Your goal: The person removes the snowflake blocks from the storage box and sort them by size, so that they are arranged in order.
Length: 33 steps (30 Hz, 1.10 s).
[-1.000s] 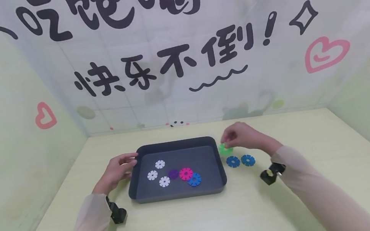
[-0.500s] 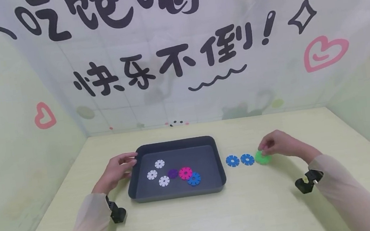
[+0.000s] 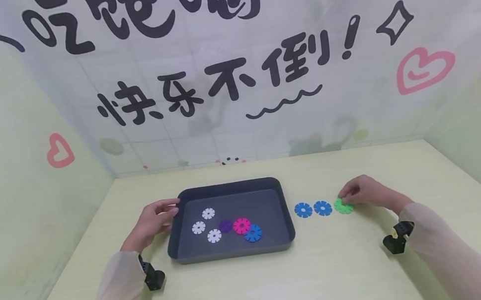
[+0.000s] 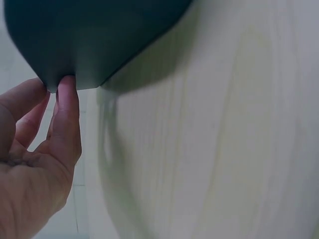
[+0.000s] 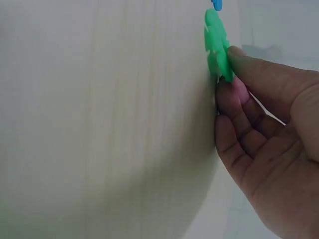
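My right hand [image 3: 368, 191] pinches a green notched plastic disc [image 3: 343, 206] between thumb and fingers, low over the table. In the right wrist view the disc [image 5: 218, 45] slants slightly, with the thumb along its edge. Two blue notched discs [image 3: 303, 210] lie side by side just left of it. At the left, my left hand [image 3: 150, 223] holds the rim of a dark grey tray [image 3: 235, 253]; the left wrist view has thumb and fingertips at the tray's edge [image 4: 75, 45]. Inside the tray lie several white discs [image 3: 214, 236], a purple disc [image 3: 225, 226], a pink disc [image 3: 242, 226] and a blue disc [image 3: 252, 233].
A pale wooden table [image 3: 258, 293] carries everything. Behind it stands a printed backdrop [image 3: 221, 137] with large dark characters, and pale panels close off both sides. A small black camera [image 3: 153, 276] is strapped to each wrist.
My right hand has carried the green disc from beside the tray rightward past the two blue discs, then lowered it at the end of their row. My left hand has stayed on the tray.
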Tool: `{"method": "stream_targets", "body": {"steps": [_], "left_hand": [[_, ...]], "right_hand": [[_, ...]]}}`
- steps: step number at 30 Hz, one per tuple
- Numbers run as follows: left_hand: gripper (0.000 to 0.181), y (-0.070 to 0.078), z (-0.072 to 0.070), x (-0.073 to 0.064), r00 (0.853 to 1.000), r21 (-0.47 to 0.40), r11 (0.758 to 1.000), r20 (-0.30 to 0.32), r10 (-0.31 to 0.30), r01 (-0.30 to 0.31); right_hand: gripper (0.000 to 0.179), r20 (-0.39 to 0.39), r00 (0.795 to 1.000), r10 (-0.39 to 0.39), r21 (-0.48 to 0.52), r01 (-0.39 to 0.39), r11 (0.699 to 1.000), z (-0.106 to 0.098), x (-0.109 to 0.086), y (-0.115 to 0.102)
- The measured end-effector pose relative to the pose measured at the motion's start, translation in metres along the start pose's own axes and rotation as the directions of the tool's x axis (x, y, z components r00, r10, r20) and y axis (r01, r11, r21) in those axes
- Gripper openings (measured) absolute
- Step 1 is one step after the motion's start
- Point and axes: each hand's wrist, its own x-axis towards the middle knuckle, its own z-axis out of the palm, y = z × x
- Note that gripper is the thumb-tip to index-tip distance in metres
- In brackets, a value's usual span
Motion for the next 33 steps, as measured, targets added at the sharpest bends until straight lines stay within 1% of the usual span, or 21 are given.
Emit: {"method": "stream_targets", "body": {"steps": [5,10,13,16,19,23,29,33], "left_hand": [[0.043,0.002,0.001,-0.001,1.000,0.003,1.000,-0.002,0.001,-0.001],[0.042,0.002,0.003,-0.001,1.000,0.006,1.000,-0.005,-0.003,0.003],[0.042,0.002,0.003,-0.001,1.000,0.005,1.000,-0.008,-0.006,0.006],[0.042,0.001,0.002,-0.001,1.000,0.005,1.000,-0.009,-0.005,0.005],[0.042,0.001,0.002,-0.002,1.000,0.000,1.000,-0.010,-0.005,0.005],[0.043,0.001,0.002,-0.002,1.000,-0.001,1.000,-0.011,-0.004,0.004],[0.042,0.001,0.002,-0.001,1.000,-0.002,1.000,-0.011,-0.006,0.006],[0.042,0.000,0.001,0.000,1.000,-0.018,1.000,-0.006,0.003,-0.004]], "right_hand": [[0.015,0.003,1.000,0.006,0.013,-0.006,1.000,0.001,0.000,0.002],[0.017,0.001,1.000,0.008,0.003,-0.008,1.000,0.001,-0.002,0.004],[0.018,-0.007,1.000,-0.005,-0.006,0.005,1.000,0.000,-0.003,0.001],[0.020,-0.016,1.000,-0.020,-0.015,0.020,1.000,0.000,-0.002,-0.006],[0.022,-0.012,0.999,-0.049,-0.034,0.049,0.998,0.002,0.002,-0.018],[0.023,0.021,0.994,-0.109,-0.052,0.110,0.993,0.009,0.011,-0.041],[0.021,0.080,0.978,-0.194,-0.040,0.197,0.980,0.025,0.027,-0.083],[0.021,0.128,0.966,-0.225,-0.018,0.229,0.973,0.038,0.041,-0.109]]}}
